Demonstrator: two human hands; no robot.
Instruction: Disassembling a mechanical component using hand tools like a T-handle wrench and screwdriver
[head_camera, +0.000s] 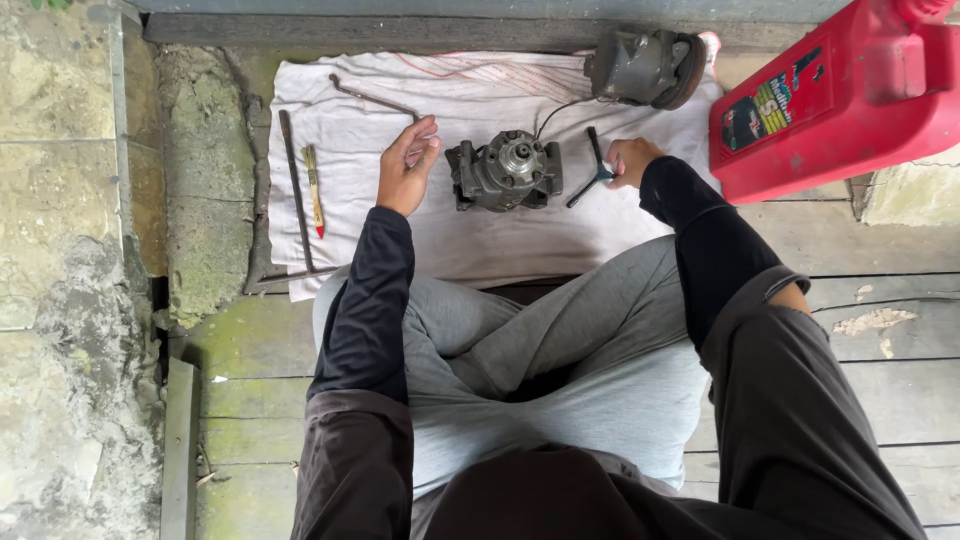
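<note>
Head view: right hand (630, 160) grips Y-shaped wrench (598, 170) beside compressor (506, 170); left hand (408, 165) loosely open, empty.

A red plastic jerrycan (850, 95) stands at the far right of the wooden floor (880, 390), just past the right edge of the white cloth (480, 240), partly cut off by the frame. On its side sits a rectangular label (772, 105), mostly black and red with green, yellow and white patches.

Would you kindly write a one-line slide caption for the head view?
Seated person's right hand grips a black three-armed wrench beside a grey metal compressor body on a white cloth; left hand pinches something small.
</note>
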